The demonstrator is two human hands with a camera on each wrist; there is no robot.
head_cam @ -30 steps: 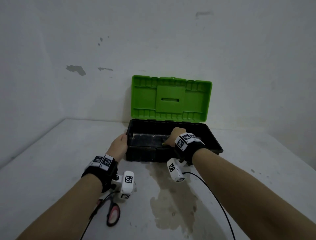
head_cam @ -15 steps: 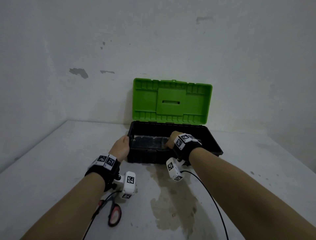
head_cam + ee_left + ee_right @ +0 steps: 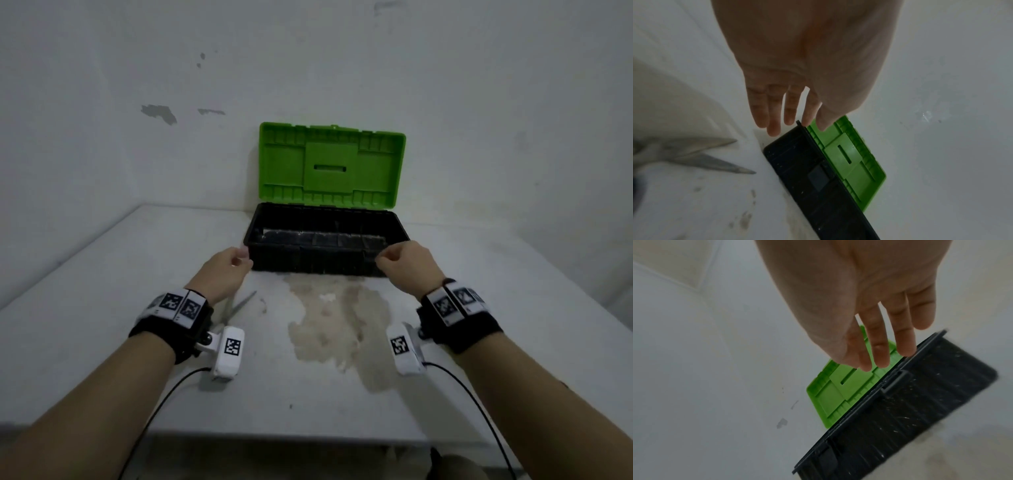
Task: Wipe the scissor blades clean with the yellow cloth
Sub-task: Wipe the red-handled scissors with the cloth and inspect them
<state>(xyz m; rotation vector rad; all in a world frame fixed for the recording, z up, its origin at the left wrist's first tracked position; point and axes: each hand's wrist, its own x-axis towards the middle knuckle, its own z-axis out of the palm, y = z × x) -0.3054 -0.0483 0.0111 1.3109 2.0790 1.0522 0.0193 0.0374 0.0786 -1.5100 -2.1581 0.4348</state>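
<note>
At my twelve o'clock a black toolbox (image 3: 325, 246) sits open on the pale bench (image 3: 479, 308) with its green lid (image 3: 332, 164) raised against the chipped wall (image 3: 308, 51), and a brownish stain (image 3: 335, 322) spreads over the bench just before it, toward me.

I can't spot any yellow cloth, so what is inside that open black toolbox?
Inside the toolbox only a dark, ridged floor strip shows; no cloth is visible. Its front wall hides the near part of the floor, so something could lie there unseen.
</note>
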